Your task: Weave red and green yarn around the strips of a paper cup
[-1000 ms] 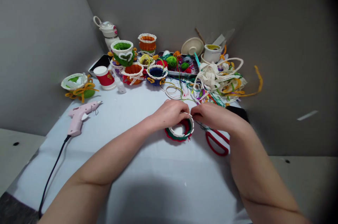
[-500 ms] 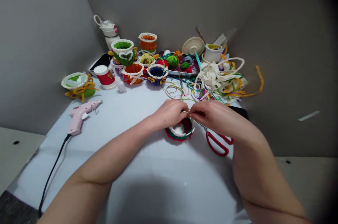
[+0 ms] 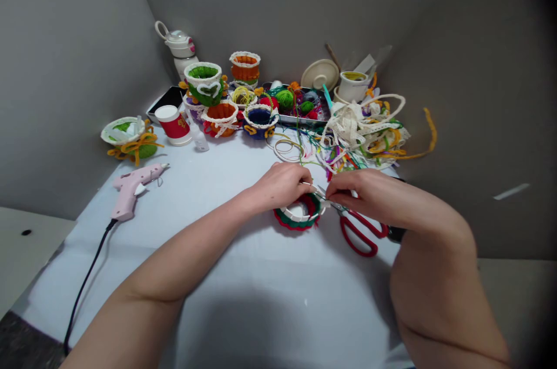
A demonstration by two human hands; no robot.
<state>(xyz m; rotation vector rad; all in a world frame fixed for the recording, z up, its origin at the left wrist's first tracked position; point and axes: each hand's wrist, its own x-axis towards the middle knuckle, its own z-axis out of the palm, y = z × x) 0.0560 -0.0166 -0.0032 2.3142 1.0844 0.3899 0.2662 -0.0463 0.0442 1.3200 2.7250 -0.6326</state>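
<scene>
A small red-and-green yarn basket with a white rim [image 3: 298, 215] sits on the white table. My left hand [image 3: 281, 183] is closed, pinching the basket's rim at its far side. My right hand [image 3: 361, 190] is closed too, pinching a thin white strip that runs to the same spot on the rim. Red-handled scissors [image 3: 359, 234] lie on the table just under and to the right of my right hand.
A pink glue gun [image 3: 130, 189] with a black cord lies at the left. Several finished yarn baskets [image 3: 221, 116], a red cup [image 3: 174, 124] and a tray of yarn balls [image 3: 296, 105] stand at the back. A tangle of lace and cords [image 3: 369, 131] is at the back right.
My right hand has slid to the right, away from the left hand, drawing the thin strip out from the rim. The left hand stays on the basket.
</scene>
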